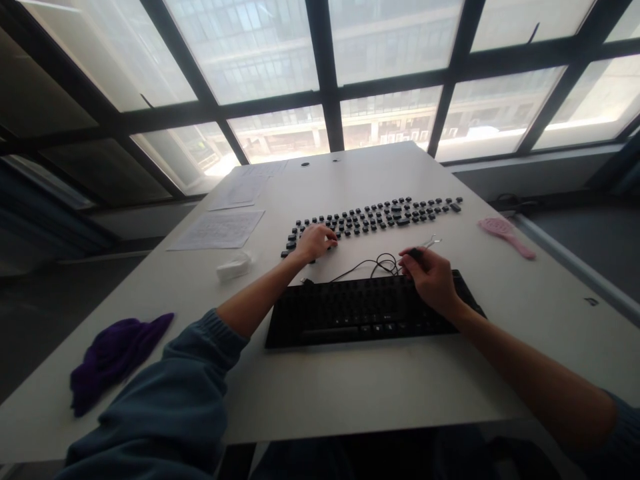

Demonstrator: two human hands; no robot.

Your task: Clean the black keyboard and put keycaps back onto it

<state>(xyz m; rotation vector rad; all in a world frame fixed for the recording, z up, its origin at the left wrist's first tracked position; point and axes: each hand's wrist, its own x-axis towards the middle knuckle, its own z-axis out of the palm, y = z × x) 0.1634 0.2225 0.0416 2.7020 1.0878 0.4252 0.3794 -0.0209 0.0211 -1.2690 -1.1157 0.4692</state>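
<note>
A black keyboard lies in front of me, its upper area dark and some keys showing along its lower edge. Several loose black keycaps are laid out in rows behind it. My left hand reaches over the left part of these rows, fingers bent and closed at a keycap by the fingertips. My right hand is above the right side of the keyboard, closed on a keycap puller with a dark handle; its thin wire end points away to the right. A black cable loops between the hands.
Left of the keycaps lie printed papers and a small white translucent packet. A purple cloth hat rests near the left table edge, and a pink hairbrush at the right. Large windows stand beyond the white table.
</note>
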